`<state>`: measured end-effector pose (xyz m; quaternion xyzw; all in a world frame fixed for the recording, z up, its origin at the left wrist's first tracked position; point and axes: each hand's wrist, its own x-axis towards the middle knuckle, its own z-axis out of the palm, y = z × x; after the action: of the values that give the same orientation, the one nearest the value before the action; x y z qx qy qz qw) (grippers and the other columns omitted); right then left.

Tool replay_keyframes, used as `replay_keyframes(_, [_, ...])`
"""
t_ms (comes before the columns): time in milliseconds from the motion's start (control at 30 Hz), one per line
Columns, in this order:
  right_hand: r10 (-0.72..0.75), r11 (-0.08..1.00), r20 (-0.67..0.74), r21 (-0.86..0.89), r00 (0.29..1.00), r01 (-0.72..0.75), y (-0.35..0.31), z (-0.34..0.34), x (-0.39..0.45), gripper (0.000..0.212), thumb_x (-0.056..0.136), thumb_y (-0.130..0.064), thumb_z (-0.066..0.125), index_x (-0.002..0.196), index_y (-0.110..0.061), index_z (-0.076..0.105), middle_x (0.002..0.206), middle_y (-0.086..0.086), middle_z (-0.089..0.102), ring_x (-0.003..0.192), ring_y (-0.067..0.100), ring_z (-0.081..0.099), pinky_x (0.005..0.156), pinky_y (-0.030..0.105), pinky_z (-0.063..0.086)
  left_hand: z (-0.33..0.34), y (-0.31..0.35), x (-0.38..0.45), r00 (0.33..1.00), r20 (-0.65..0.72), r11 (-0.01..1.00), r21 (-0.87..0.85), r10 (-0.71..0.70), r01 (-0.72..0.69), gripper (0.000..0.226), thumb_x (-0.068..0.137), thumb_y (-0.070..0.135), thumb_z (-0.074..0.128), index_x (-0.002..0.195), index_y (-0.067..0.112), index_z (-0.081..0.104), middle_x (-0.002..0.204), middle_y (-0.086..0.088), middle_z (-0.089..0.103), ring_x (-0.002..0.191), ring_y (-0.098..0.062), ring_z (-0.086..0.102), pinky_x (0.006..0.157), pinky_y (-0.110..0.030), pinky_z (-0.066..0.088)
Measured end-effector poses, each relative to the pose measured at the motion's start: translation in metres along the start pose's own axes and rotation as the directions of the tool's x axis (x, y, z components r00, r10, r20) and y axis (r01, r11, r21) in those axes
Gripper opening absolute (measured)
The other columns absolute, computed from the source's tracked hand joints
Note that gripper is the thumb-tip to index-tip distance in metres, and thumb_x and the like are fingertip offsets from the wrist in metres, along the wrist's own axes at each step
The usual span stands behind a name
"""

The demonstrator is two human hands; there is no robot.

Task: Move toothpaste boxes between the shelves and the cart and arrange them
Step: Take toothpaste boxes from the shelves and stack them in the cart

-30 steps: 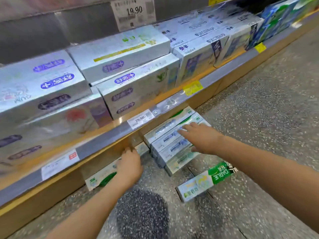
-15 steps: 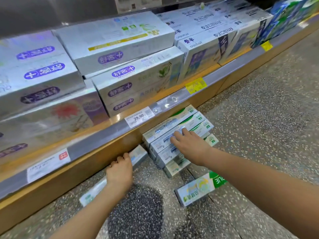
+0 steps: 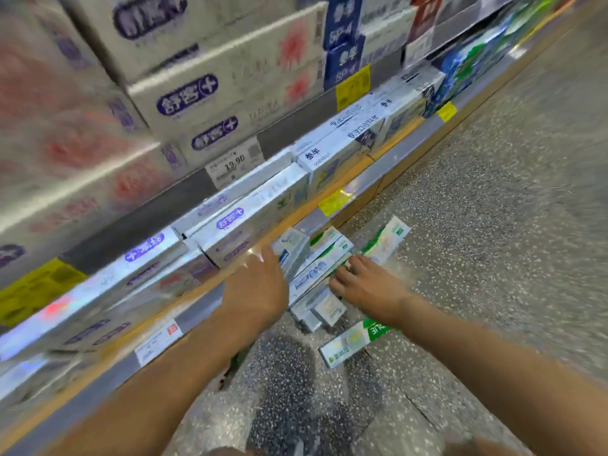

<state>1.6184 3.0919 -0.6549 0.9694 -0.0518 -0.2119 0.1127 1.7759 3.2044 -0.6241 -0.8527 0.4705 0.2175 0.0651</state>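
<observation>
A stack of white-and-green toothpaste boxes [image 3: 317,274] lies on the floor against the base of the bottom shelf [image 3: 388,159]. My left hand [image 3: 260,287] holds a white toothpaste box [image 3: 291,250] tilted up at the stack's left side. Over the stack's right edge, my right hand [image 3: 365,287] has its fingers bent. Another green-and-white box [image 3: 386,238] lies just beyond those fingers, angled away to the right. One more green-and-white box [image 3: 353,342] lies alone on the floor near my right forearm. The view is blurred.
Large white boxes with purple labels [image 3: 187,97] fill the shelves at left. White and blue boxes [image 3: 342,44] continue along the shelves to the right. Price tags [image 3: 232,164] and yellow tags [image 3: 334,202] hang on the rails. Speckled floor [image 3: 493,225] spreads to the right.
My left hand has lifted its box off the floor and brought it right, up against the stack. My right hand's fingers have curled over the stack. The camera has tipped upward.
</observation>
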Motion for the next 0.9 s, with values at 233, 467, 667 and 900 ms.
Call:
replay_keyframes(233, [0.163, 0.985, -0.465, 0.034, 0.870, -0.166, 0.085, -0.235, -0.173, 0.047, 0.075, -0.020, 0.061, 0.119, -0.020, 0.044, 0.098, 0.003, 0.064, 0.101, 0.027, 0.051, 0.081, 0.056, 0.050, -0.248, 0.104, -0.099, 0.958, -0.251, 0.852, -0.464, 0.135, -0.242, 0.052, 0.093, 0.029, 0.053, 0.133, 0.006, 0.028, 0.126, -0.016, 0.043, 0.106, -0.037, 0.050, 0.075, -0.036, 0.036])
replay_keyframes(467, [0.130, 0.960, -0.455, -0.164, 0.881, -0.226, 0.133, -0.428, -0.337, 0.043, 0.099, -0.013, 0.018, 0.138, -0.021, 0.035, 0.113, 0.006, 0.053, 0.114, 0.031, 0.047, 0.092, 0.058, 0.041, -0.459, 0.192, -0.204, 0.847, -0.472, 0.502, -0.685, 0.246, -0.528, 0.042, 0.090, 0.021, 0.059, 0.123, 0.008, 0.036, 0.108, -0.011, 0.057, 0.093, -0.025, 0.055, 0.067, -0.025, 0.031])
replay_keyframes(667, [0.084, 0.907, -0.339, -0.364, 0.937, -0.213, 0.128, -0.575, -0.439, 0.045, 0.097, -0.013, 0.029, 0.139, -0.023, 0.043, 0.104, 0.001, 0.060, 0.108, 0.028, 0.055, 0.095, 0.053, 0.044, -0.565, 0.214, -0.296, 0.760, -0.275, 0.092, -0.911, 0.590, -0.401, 0.062, 0.074, 0.035, 0.077, 0.126, 0.021, 0.047, 0.114, -0.003, 0.066, 0.097, -0.022, 0.065, 0.087, -0.041, 0.052])
replay_keyframes(900, [0.213, 0.867, -0.241, -0.399, 0.947, -0.297, 0.053, -0.678, -0.551, 0.049, 0.092, -0.015, 0.025, 0.134, -0.019, 0.052, 0.109, 0.004, 0.057, 0.102, 0.030, 0.055, 0.096, 0.054, 0.043, -0.630, 0.234, -0.425, 0.515, 0.022, 0.143, -0.970, 0.857, -0.198, 0.054, 0.069, 0.028, 0.071, 0.119, 0.011, 0.058, 0.082, -0.010, 0.073, 0.065, -0.023, 0.069, 0.054, -0.033, 0.055])
